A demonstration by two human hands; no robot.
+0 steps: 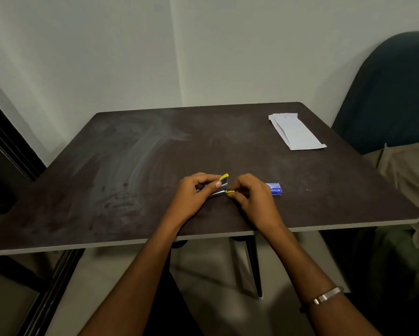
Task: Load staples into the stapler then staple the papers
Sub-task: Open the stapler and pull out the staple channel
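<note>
Yellow-tipped metal stapler (pixel 220 186) sits hinged open over the dark table (pixel 130 166), left hand (pixel 195 195) wrapped around it, right hand (pixel 250 197) pinching its lower yellow end. Blue staple box (pixel 274 188) (contents unseen) lies just right; folded papers (pixel 295 132) far right.

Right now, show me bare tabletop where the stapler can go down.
The left half of the table is bare. So is the middle, between both hands and the folded papers. It's crowded right of the stapler: staple box, then loose staples.
</note>
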